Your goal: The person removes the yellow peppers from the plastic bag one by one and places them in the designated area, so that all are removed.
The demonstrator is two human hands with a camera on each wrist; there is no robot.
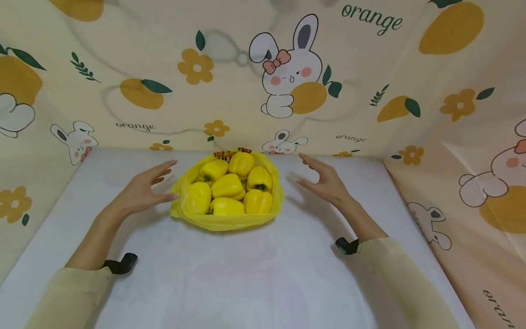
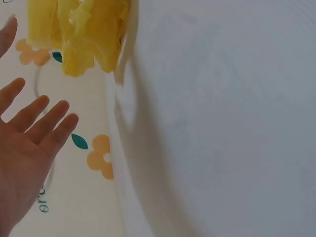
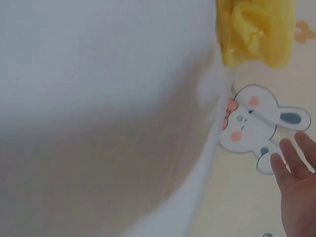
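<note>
Several yellow bell peppers (image 1: 228, 186) lie in an open yellow plastic bag (image 1: 223, 223) with its rim spread round them, toward the back of the table. To the bag's left is my left hand (image 1: 141, 189), fingers extended and apart, the thumb tip close to the bag's edge in the head view. On the other side, my right hand (image 1: 324, 180) is held off from the bag with its fingers loosely spread and nothing in them. Both wrist views show the bag's crumpled side (image 2: 91, 34) beyond spread fingers.
The bag stands on a white table (image 1: 246, 274). Behind it rises a cream cloth (image 1: 230, 100) printed with rabbits, oranges and flowers, which also covers both sides. Each wrist carries a black band (image 1: 123, 264) with a small black mount.
</note>
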